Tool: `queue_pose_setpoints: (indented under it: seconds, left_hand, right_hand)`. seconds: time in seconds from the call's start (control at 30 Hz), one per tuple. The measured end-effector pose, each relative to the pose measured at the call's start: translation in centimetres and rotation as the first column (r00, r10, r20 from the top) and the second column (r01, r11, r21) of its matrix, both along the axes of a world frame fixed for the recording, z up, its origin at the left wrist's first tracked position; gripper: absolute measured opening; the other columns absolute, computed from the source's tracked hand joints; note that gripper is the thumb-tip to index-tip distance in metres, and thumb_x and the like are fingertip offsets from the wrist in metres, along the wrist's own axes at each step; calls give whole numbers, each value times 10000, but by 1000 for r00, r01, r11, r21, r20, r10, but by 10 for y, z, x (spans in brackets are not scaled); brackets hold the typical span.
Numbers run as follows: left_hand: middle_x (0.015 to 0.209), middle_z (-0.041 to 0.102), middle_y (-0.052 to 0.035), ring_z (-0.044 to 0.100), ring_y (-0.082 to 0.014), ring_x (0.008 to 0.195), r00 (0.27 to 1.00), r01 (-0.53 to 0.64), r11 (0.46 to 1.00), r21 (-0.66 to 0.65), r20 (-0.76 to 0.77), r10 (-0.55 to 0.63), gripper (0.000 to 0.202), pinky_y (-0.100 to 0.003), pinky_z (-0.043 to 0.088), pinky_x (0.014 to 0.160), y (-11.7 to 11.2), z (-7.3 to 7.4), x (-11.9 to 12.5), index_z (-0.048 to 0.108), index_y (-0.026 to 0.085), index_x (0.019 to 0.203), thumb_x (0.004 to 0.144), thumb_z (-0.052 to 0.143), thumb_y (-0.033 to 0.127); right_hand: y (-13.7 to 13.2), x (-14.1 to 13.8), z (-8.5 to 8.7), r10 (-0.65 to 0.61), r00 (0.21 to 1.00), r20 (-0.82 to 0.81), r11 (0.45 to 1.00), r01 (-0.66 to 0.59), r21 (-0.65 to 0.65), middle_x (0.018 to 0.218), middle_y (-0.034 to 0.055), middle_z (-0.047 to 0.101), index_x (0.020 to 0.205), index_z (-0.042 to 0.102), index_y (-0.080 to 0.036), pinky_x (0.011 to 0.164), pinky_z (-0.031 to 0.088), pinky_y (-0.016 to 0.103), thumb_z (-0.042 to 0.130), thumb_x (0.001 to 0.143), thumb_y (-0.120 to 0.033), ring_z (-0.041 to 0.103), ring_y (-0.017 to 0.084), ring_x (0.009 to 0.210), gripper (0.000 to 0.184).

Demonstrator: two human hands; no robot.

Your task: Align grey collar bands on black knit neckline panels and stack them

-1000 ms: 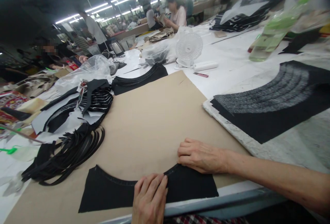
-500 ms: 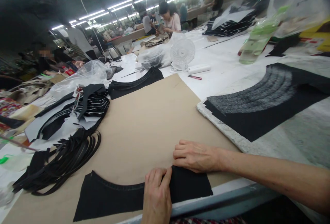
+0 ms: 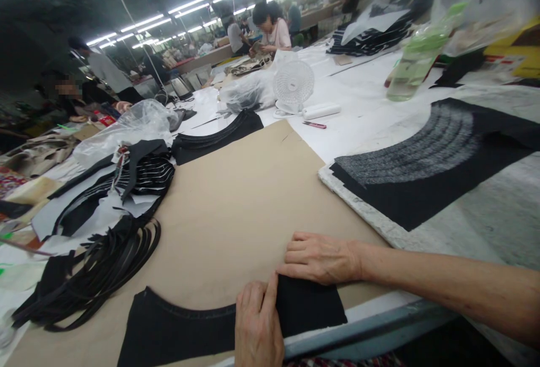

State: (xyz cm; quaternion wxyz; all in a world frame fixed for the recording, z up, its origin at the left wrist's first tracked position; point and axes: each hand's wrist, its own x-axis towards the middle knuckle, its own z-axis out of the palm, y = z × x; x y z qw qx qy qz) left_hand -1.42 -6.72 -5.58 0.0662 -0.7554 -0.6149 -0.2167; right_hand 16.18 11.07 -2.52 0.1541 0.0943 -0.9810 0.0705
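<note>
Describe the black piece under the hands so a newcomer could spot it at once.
Start with the large central tan sheet. At its near end lies a flat black piece with a scooped upper edge, under the left hand and right hand. Unlike the curved black pieces at the sheet's far end and the white-streaked ones at right, it has hands on it.

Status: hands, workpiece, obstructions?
Left hand on concave black fabric piece; right hand at its curved edge. Piece on tan flat sheet. Looped black strips lie leftward, clear of it.
</note>
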Motion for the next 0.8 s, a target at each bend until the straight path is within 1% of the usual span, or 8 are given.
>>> queue_pose_setpoints:
  seconds: [0.1, 0.2, 0.3, 0.37, 0.47, 0.63, 0.73, 0.8]
  left_hand:
    - [881, 590, -75, 577, -174, 815, 1000, 12, 1000, 6, 12, -12, 445, -316, 498, 741, 0, -1, 2, 528, 135, 1292, 878, 388, 49]
    - [993, 604, -105, 582, -193, 922, 999, -35, 998, 43, 8, 35, 437, -346, 492, 810, -3, -4, 4, 553, 153, 1261, 879, 374, 39]
    - [1072, 608, -115, 571, -205, 1003, 999, -15, 998, 67, -36, 17, 446, -348, 477, 845, -4, -8, 5, 551, 162, 1263, 876, 369, 36]
    - [1046, 618, -111, 568, -204, 986, 999, 3, 998, 57, -54, 0, 445, -354, 463, 852, -4, -9, 5, 534, 150, 1282, 885, 363, 43]
    - [975, 616, -98, 555, -202, 928, 998, -30, 999, 22, -49, 32, 453, -374, 436, 859, -3, -9, 7, 492, 116, 1323, 905, 330, 48]
    - [871, 586, -61, 531, -191, 813, 997, -29, 999, -21, -75, 28, 489, -356, 424, 803, 2, -5, 11, 480, 145, 1351, 894, 326, 58]
    - [905, 597, -70, 528, -205, 861, 993, 1, 1000, -9, -114, -3, 492, -373, 402, 842, 4, -5, 10, 501, 127, 1327, 871, 340, 40]
    - [995, 606, -90, 530, -216, 932, 991, 23, 1000, 18, -133, -21, 489, -381, 386, 874, 4, -7, 7, 520, 124, 1301, 859, 339, 21]
  right_hand:
    - [1, 1, -4, -50, 998, 23, 998, 51, -41, 855, 53, 584, 1057, 577, -148, 737, 338, 333, 409, 942, -159, 480, 179, 787, 204]
    - [2, 2, -6, -70, 996, 46, 996, 72, -57, 852, 50, 576, 953, 589, -170, 748, 329, 335, 425, 933, -176, 479, 180, 801, 165]
    - [4, 4, -4, -53, 997, 50, 997, 56, -59, 866, 47, 578, 924, 590, -179, 769, 326, 335, 421, 936, -172, 483, 176, 816, 169]
    - [5, 5, -3, -30, 998, 51, 998, 33, -49, 875, 47, 582, 914, 591, -177, 773, 328, 335, 422, 938, -166, 487, 174, 826, 171]
    - [6, 7, -2, -7, 999, 50, 1000, 8, -21, 869, 49, 582, 916, 589, -168, 778, 332, 339, 424, 943, -167, 493, 178, 838, 167]
    - [7, 9, -2, -5, 999, 42, 1000, 4, 7, 848, 49, 576, 924, 588, -173, 781, 335, 345, 417, 949, -176, 492, 181, 825, 173]
    - [8, 12, -1, -10, 999, 38, 1000, 10, 6, 840, 46, 573, 926, 591, -174, 783, 333, 341, 421, 943, -170, 492, 179, 820, 170]
    - [8, 14, 0, -14, 999, 42, 1000, 14, 0, 837, 45, 576, 928, 589, -179, 785, 332, 338, 426, 935, -165, 490, 178, 812, 163]
